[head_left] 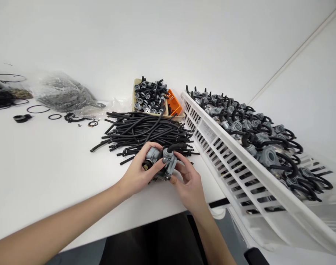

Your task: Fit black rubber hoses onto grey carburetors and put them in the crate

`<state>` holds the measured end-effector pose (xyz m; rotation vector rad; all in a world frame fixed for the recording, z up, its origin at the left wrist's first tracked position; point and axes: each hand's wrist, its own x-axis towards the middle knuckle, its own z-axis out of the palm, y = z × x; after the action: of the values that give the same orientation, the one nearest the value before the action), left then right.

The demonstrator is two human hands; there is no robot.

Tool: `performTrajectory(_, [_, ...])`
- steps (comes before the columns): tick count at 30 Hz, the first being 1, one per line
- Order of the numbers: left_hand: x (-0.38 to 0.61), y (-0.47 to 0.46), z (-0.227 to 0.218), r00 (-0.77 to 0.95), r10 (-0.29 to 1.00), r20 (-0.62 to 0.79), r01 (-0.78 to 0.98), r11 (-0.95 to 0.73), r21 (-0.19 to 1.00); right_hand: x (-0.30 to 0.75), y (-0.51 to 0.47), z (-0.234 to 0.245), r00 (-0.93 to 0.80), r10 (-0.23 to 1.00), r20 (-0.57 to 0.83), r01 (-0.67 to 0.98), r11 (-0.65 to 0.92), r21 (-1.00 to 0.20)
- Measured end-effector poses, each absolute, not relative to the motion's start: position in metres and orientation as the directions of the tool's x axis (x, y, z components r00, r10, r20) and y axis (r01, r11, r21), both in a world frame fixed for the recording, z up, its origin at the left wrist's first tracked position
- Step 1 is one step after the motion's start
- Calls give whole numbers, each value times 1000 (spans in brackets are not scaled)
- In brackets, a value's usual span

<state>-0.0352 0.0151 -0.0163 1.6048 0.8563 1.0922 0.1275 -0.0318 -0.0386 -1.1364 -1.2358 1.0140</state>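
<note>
My left hand [138, 173] grips a grey metal valve part [161, 160] from the left, fingers wrapped round its body. My right hand [188, 180] holds the same part from the right, fingers pinched near a short black hose [176, 147] fitted on top of it. Both hands hover just above the white table [46, 165], right in front of a pile of black hose pieces [145, 132].
A white slatted crate [239, 169] on the right holds several grey parts with hoses. A tan box [134, 95] of small round fittings and an orange basket [173, 102] stand behind the pile. Plastic bags [63, 94] and black rubber rings [38, 109] lie far left.
</note>
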Motion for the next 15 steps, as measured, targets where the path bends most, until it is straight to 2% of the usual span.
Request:
performTrajectory(4, [-37,20,-20,336,924,181,-75,-166,983,127,-31,-36,133,981,143,43,138,-989])
performTrajectory(7, [-39,25,-25,376,922,92,-201,-16,980,127,-31,-34,158,976,147,-6,150,-989])
performTrajectory(11, [-38,28,-28,461,887,18,-315,145,938,128,-31,-33,268,950,157,-73,183,-980])
performTrajectory(15, [-37,28,-24,463,885,-42,-424,263,867,131,-28,-37,350,926,138,-117,190,-975])
